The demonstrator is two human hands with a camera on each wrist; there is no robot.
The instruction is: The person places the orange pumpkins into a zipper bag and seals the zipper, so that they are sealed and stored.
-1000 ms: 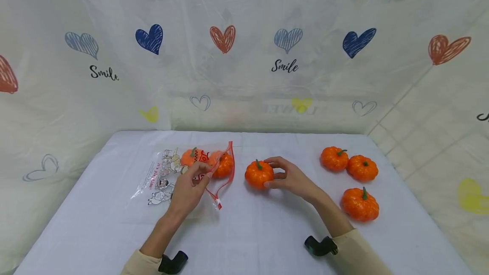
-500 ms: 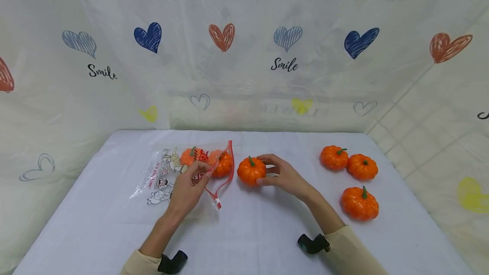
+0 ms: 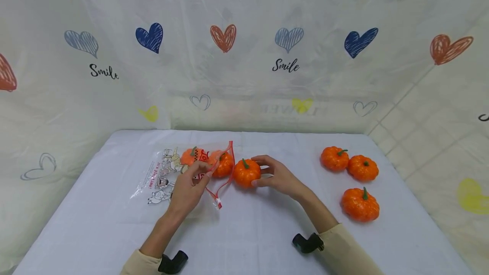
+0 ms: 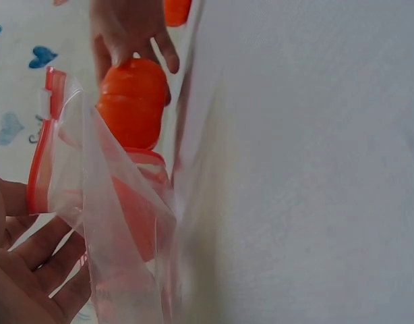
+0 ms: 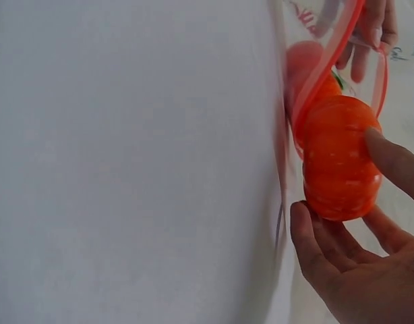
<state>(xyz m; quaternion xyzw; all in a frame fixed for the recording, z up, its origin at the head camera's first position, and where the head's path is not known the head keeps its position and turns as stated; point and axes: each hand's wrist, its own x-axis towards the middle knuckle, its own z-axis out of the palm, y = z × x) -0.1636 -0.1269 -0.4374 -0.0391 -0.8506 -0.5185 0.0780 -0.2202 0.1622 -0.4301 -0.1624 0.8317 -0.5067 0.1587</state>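
Note:
My left hand [image 3: 189, 189] pinches the upper edge of a clear zip bag [image 4: 112, 223] and lifts its red-rimmed mouth open toward the right. Two orange toy pumpkins [image 3: 222, 164] lie inside the bag, seen partly through the printed plastic. In my right hand [image 3: 278, 177] is another orange toy pumpkin [image 3: 246, 173] with a green stem, gripped from its right side between thumb and fingers. That pumpkin [image 5: 342, 158] is at the bag's mouth, close to the red rim [image 5: 326, 64].
Three more pumpkins stand on the right of the white-covered table [image 3: 263, 241]: one at the back [image 3: 333, 159], one beside it [image 3: 363, 168], and one nearer [image 3: 360, 205]. A heart-printed sheet [image 3: 244, 79] hangs behind the table.
My right hand has moved left, carrying the pumpkin up to the bag's mouth. The left hand and the bag have stayed where they were.

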